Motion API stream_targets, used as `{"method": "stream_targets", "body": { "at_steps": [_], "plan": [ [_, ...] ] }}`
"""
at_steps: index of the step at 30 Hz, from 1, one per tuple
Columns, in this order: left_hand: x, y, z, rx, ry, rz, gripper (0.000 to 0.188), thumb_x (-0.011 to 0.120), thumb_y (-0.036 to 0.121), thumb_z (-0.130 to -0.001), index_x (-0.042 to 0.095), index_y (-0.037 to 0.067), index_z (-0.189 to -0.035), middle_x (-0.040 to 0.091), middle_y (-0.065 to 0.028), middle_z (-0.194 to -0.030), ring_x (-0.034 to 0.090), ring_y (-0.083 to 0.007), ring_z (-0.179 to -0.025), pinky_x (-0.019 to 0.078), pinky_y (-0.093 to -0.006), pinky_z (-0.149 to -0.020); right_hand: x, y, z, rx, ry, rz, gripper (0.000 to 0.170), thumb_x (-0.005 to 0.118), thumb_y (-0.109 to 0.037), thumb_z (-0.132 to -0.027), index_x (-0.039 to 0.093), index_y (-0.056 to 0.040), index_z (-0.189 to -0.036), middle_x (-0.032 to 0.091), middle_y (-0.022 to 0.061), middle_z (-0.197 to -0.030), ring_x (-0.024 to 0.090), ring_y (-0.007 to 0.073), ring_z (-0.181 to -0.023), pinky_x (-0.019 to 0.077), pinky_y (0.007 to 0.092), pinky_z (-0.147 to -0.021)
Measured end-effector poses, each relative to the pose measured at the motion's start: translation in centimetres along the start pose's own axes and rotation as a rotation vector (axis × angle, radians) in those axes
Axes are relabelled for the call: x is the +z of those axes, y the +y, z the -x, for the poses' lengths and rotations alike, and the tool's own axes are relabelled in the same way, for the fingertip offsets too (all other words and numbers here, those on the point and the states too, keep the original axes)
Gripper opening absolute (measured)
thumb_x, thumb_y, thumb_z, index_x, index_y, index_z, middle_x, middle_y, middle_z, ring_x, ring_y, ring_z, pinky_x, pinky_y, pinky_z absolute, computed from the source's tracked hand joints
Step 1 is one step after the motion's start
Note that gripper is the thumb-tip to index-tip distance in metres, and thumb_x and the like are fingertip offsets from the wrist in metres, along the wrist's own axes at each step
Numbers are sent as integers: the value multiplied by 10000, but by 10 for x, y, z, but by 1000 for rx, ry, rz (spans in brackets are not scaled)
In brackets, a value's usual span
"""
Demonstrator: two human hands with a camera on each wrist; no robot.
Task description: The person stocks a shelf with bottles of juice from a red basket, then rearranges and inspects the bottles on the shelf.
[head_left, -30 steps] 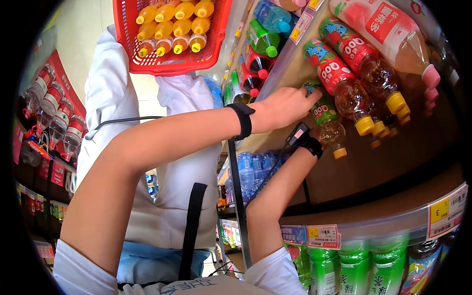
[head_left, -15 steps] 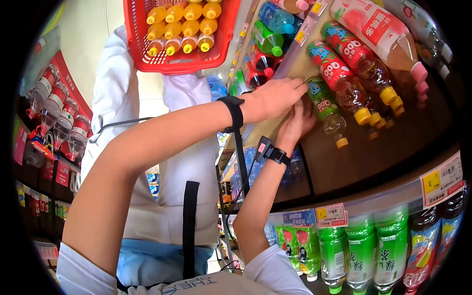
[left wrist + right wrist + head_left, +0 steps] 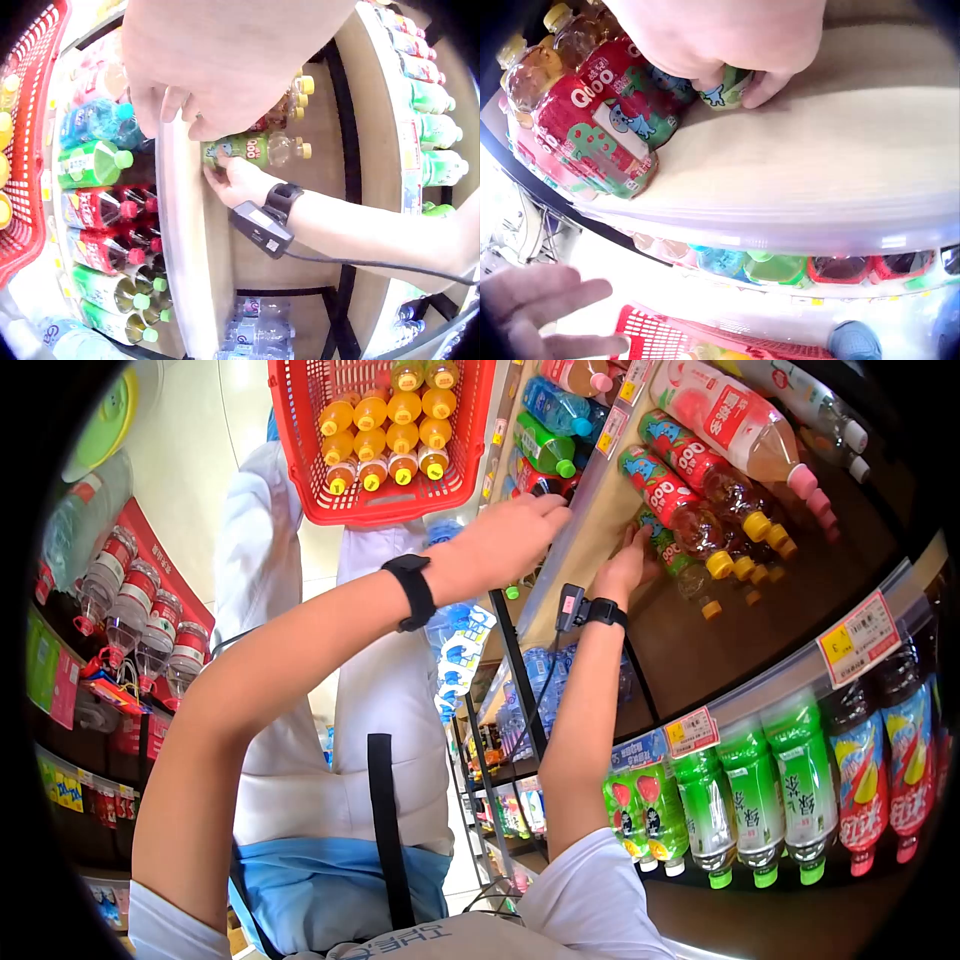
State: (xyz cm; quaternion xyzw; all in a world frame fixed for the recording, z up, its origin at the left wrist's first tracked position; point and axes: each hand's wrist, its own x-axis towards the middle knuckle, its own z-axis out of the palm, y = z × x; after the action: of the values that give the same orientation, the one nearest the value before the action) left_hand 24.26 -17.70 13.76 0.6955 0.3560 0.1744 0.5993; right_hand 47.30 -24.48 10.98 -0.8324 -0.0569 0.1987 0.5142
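Observation:
A green-labelled Qoo bottle [image 3: 662, 540] lies on the shelf beside red-labelled Qoo bottles [image 3: 672, 495], its cap facing outward. My right hand [image 3: 622, 568] is at its base end; in the right wrist view my right hand [image 3: 731, 34] pinches the green bottle [image 3: 724, 96] between thumb and fingers. The left wrist view shows my right hand [image 3: 244, 184] against the green bottle [image 3: 247, 150]. My left hand [image 3: 500, 540], holding nothing, hovers by the shelf's price rail. Its fingers are spread in the right wrist view, where my left hand [image 3: 547, 311] is at lower left.
A red basket [image 3: 385, 510] with several orange drinks stands at the top. Green tea bottles [image 3: 750, 790] line the shelf at lower right. A shelf rail [image 3: 590, 490] separates the Qoo bottles from other drinks. Bottles [image 3: 135, 605] fill a shelf at far left.
My left hand has come off the green bottle and moved left. My right hand has moved up to the bottle's base end. The view has shifted, with more of the lower-right shelf showing.

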Motion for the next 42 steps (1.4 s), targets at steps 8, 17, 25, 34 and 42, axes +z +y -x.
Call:
{"method": "stream_targets", "body": {
  "at_steps": [8, 17, 25, 34, 42],
  "plan": [
    [-66, -70, 37, -181, -101, -294, 276, 611, 54, -856, 582, 10, -1127, 605, -183, -1045, 625, -390, -981, 532, -462, -843, -15, 13, -60, -77, -125, 13, 521, 626, -39, -974, 404, -73, -1445, 492, 108, -1457, 570, 259, -1219, 563, 410, -948],
    [-131, -200, 109, -619, -289, -612, 255, 594, 109, -882, 607, -3, -1111, 661, -232, -1084, 664, -390, -999, 555, -473, -851, -71, 71, -142, -454, -265, 373, 535, 644, -103, -982, 396, -100, -1456, 553, 58, -1375, 574, 213, -1168, 518, 393, -931],
    [-176, -207, 132, -824, -232, -685, 213, 556, 169, -922, 671, 48, -1054, 694, -211, -1114, 701, -379, -1002, 578, -476, -843, -13, -11, -40, 156, -44, 184, 371, 660, -199, -986, 589, -47, -1317, 614, 70, -1310, 613, 224, -1152, 530, 357, -959],
    [-222, -193, 100, -762, -198, -574, 243, 526, 193, -928, 625, -10, -1016, 695, -257, -1001, 687, -417, -945, 556, -501, -829, -66, 18, -69, -273, -554, 847, 292, 562, -35, -995, 609, 36, -1275, 591, 127, -1340, 580, 244, -1225, 475, 312, -1067],
    [-255, -209, 68, -692, -245, -603, 257, 499, 206, -941, 627, -4, -1014, 701, -230, -1001, 693, -419, -919, 565, -503, -798, -55, 21, -58, 415, -59, -102, 296, 551, -112, -1009, 561, 11, -1278, 611, 110, -1225, 616, 222, -1103, 559, 339, -941]
  ]
}}
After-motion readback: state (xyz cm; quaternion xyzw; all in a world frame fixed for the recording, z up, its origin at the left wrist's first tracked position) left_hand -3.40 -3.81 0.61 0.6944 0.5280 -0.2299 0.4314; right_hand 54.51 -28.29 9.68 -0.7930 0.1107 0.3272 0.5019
